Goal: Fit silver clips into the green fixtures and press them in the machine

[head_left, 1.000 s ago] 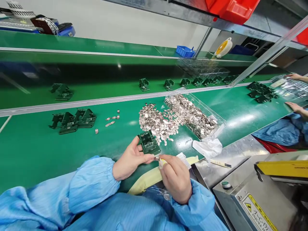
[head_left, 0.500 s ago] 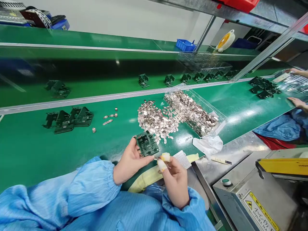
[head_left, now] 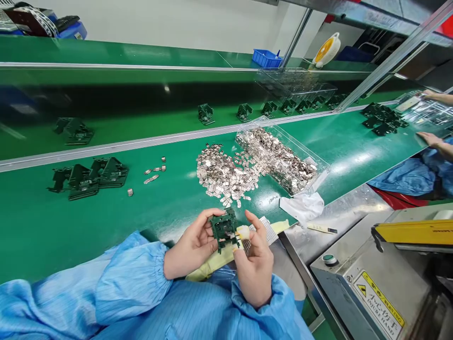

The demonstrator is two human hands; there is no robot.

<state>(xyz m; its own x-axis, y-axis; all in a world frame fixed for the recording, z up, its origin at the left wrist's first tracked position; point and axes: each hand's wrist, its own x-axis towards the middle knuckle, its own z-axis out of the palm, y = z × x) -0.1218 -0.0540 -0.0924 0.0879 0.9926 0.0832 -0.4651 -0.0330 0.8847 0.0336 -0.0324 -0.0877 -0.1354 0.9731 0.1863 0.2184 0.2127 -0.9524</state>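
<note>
My left hand grips a green circuit board by its left side, thumb in front and fingers behind. My right hand wears pale yellow finger covers on thumb and index finger, which close together at the board's right edge. Whatever sits between those two tips is too small and covered to make out. Beyond the hands, a heap of small silvery metal parts lies on the green bench. More of these parts fill a tipped clear plastic box.
Several assembled boards stand at the left, near a few loose metal parts. A white cloth and a pale cutter-like tool lie right, by a machine. Another person's hand is at far right, near piled boards.
The circuit board has turned in my left hand and shifted right and down. My right fingertips, earlier by my left thumb with a small metal part, are now against the board's right edge.
</note>
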